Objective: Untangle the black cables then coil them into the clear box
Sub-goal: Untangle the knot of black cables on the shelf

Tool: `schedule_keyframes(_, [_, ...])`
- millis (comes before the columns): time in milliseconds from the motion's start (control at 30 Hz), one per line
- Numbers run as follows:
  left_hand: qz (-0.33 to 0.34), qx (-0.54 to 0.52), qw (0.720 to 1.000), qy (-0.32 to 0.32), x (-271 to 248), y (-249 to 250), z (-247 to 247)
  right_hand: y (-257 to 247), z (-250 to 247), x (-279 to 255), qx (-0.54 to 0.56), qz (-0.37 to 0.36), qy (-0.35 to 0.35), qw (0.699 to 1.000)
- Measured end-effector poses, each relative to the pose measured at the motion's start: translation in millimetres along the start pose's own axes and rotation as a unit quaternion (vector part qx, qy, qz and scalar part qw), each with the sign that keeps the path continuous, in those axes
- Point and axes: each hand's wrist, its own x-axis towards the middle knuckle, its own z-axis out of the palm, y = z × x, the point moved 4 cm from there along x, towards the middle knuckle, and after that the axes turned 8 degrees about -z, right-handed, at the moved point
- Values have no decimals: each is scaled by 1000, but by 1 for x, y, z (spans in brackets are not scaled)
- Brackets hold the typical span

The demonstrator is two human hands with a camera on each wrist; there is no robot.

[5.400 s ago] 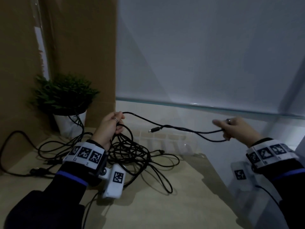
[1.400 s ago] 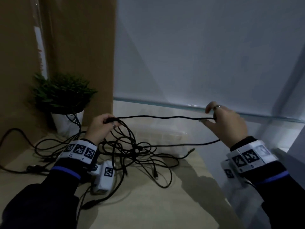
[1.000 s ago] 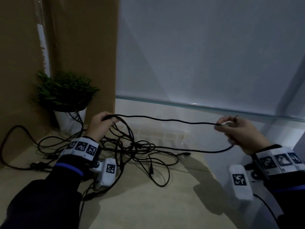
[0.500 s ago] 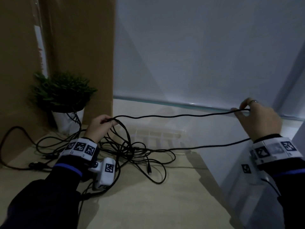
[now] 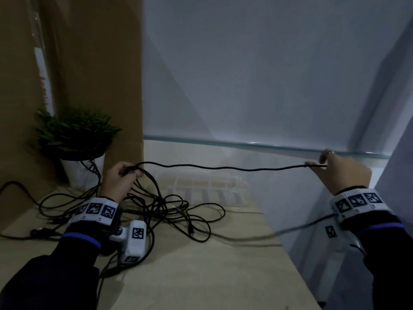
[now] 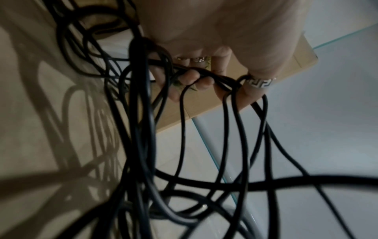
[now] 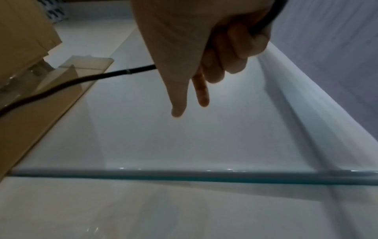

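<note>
A tangle of black cables (image 5: 169, 211) lies on the pale wooden table (image 5: 201, 276), in front of the clear box (image 5: 207, 189). My left hand (image 5: 125, 175) is raised over the tangle and grips several loops of cable (image 6: 143, 129) in its curled fingers (image 6: 192, 79). One strand (image 5: 223, 168) runs nearly level from it to my right hand (image 5: 330, 168), off the table's right edge. In the right wrist view this hand (image 7: 214, 61) is curled round the cable (image 7: 81, 79), with thumb and forefinger pointing out. A blurred strand (image 5: 279, 231) runs from the tangle under my right wrist.
A small potted plant (image 5: 73, 135) stands at the back left, with cables trailing past its white pot. A tall cardboard box (image 5: 93, 63) rises behind it. A glass edge (image 5: 245, 145) and a white wall close the back. The table ends on the right.
My right hand has swung out to the right with the cable, stretching the strand, and has now dropped a little. The lower strand has sagged toward the table. My left hand stays put.
</note>
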Motion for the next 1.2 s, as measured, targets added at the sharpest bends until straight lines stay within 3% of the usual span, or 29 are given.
schedule_keyframes(133, [-1, -6, 1000, -13, -1, -1, 4, -10, 31, -4, -70, -75, -156, 982])
schedule_keyframes(233, [9, -24, 999, -46, -6, 2, 8, -29, 49, -10, -29, -104, -305, 946])
schedule_keyframes(300, [21, -34, 997, -69, -10, 4, 11, -53, 54, -16, 19, -142, -360, 922])
schedule_keyframes(467, [85, -30, 989, -116, -20, 11, 21, -158, 35, -38, 136, -286, -316, 894])
schedule_keyframes(567, [118, -20, 981, -155, -26, 15, 24, -226, 16, -57, 247, -363, -320, 840])
schedule_keyframes(633, [135, -11, 975, -177, -30, 19, 26, -255, 12, -66, 315, -377, -336, 804])
schedule_keyframes(700, [149, -9, 971, -186, -34, 22, 27, -268, 15, -70, 354, -370, -340, 788])
schedule_keyframes(867, [129, -21, 979, -158, -25, 18, 22, -235, 19, -68, 384, -350, -312, 795])
schedule_keyframes(933, [123, -29, 982, -137, -22, 17, 19, -212, 19, -75, 428, -300, -402, 752])
schedule_keyframes(1033, [117, -33, 984, -129, -19, 15, 17, -187, 20, -105, 417, -302, -558, 651])
schedule_keyframes(1133, [100, -25, 988, -117, -13, 9, 16, -177, 18, -131, 414, -327, -636, 563])
schedule_keyframes(1200, [94, -18, 989, -111, -10, 5, 15, -179, 13, -142, 408, -358, -656, 524])
